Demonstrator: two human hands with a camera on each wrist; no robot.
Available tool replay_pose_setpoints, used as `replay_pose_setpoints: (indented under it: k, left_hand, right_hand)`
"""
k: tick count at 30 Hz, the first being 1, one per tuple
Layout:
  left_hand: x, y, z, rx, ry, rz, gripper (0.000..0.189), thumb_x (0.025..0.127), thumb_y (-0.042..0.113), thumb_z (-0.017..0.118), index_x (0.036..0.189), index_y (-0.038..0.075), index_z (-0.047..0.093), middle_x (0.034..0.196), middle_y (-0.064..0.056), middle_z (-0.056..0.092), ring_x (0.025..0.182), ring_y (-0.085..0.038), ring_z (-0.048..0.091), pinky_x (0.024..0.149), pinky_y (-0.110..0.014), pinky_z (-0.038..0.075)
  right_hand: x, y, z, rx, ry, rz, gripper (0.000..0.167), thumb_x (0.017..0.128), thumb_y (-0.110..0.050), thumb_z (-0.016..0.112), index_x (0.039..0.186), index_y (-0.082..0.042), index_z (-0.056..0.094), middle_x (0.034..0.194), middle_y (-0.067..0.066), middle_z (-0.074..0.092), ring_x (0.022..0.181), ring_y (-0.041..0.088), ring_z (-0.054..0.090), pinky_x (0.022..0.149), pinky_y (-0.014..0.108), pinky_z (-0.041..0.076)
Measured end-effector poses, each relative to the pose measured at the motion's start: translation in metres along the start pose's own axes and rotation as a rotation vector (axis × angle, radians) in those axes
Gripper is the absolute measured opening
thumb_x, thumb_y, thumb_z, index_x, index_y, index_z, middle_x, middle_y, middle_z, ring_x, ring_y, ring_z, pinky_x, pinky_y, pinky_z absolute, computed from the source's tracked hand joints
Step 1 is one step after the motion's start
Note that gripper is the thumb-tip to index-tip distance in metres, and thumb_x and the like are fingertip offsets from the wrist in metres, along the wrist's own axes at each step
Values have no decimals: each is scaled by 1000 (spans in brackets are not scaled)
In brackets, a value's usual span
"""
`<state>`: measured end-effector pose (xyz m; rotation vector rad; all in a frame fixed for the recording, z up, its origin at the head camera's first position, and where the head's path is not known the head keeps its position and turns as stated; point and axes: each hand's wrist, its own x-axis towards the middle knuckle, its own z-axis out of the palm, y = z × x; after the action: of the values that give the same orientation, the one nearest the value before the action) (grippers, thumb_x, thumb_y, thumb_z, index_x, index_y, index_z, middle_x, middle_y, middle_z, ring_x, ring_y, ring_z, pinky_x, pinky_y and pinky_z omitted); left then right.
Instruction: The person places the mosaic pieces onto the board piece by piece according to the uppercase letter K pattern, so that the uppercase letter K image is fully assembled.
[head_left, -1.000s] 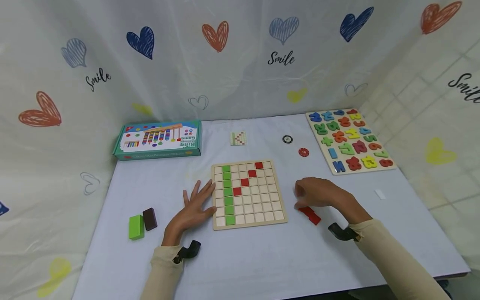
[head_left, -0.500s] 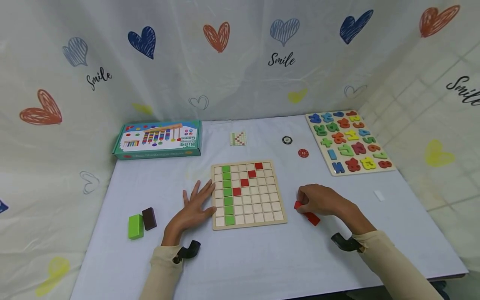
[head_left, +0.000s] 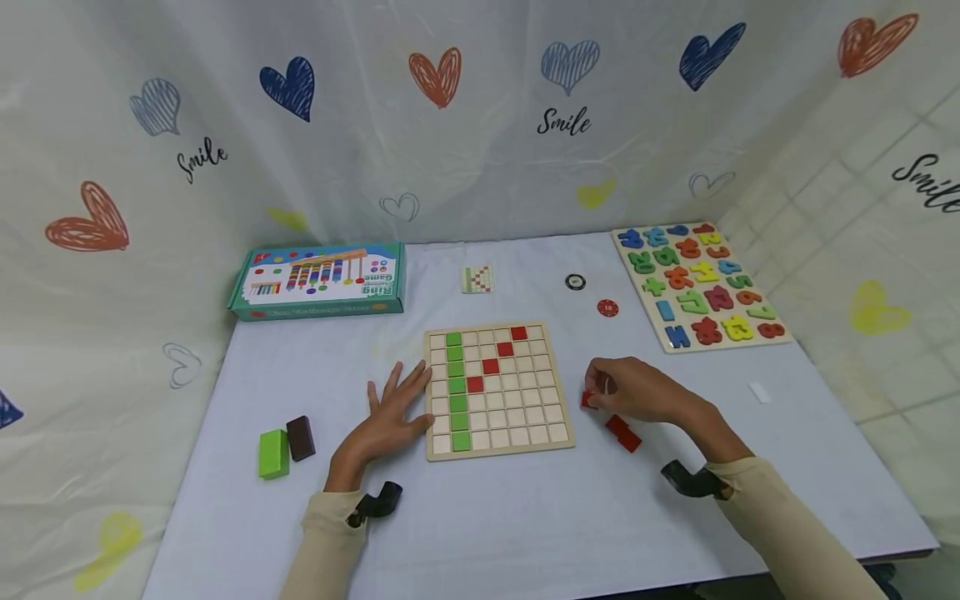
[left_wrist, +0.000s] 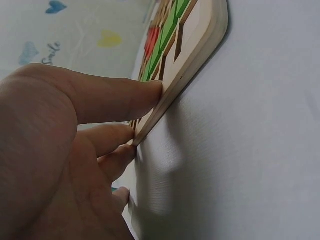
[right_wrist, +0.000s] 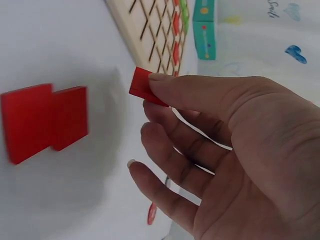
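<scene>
A wooden grid board (head_left: 517, 398) lies mid-table, with a column of green tiles (head_left: 458, 402) and a diagonal of red tiles (head_left: 491, 367) in its cells. My left hand (head_left: 386, 423) rests at the board's left edge, fingers spread; in the left wrist view the thumb and fingertips touch the rim. To the right of the board, my right hand (head_left: 637, 390) pinches a red tile (right_wrist: 145, 87) between thumb and index finger, above the cloth. Two more red tiles (right_wrist: 42, 122) lie below that hand, side by side and touching.
A green block (head_left: 273, 454) and a dark brown block (head_left: 300, 438) stand at the left. Farther back are a ring game box (head_left: 318, 282), a small pattern card (head_left: 477, 279), a black round token (head_left: 575, 282), a red round token (head_left: 607, 308) and a number puzzle board (head_left: 701, 285).
My right hand has taken a red tile from the row on the cloth and moved it slightly up and left, apart from the other two. My left hand stays in place.
</scene>
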<state>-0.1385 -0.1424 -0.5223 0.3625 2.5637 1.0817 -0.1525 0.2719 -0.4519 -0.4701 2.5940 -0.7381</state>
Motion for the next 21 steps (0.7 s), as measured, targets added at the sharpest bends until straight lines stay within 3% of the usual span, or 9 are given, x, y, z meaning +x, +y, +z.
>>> replay_pose_setpoints:
  k: [8, 17, 21]
  left_hand:
    - [0, 0, 0, -8, -3, 0, 83, 99, 16, 69, 170, 16, 26, 179, -2, 15, 165, -31, -15, 118, -68, -28]
    - [-1, -2, -1, -1, 2, 1, 83, 99, 15, 69, 170, 16, 26, 179, -3, 14, 165, -32, -15, 118, -68, -28]
    - [-1, -1, -1, -6, -2, 5, 83, 99, 16, 69, 170, 15, 26, 179, -3, 15, 165, -32, -14, 118, -68, -28]
  right_hand:
    - [23, -37, 6, -42, 60, -95, 11, 95, -16, 79, 105, -15, 74, 87, -7, 67, 80, 14, 59, 65, 29, 52]
    - [58, -89, 37, -130, 52, -216, 10, 94, -16, 82, 102, -18, 76, 89, -10, 69, 79, 10, 59, 70, 28, 53]
    - [67, -102, 48, -195, 55, -253, 10, 93, -14, 82, 99, -17, 75, 90, -8, 71, 79, 9, 59, 71, 27, 54]
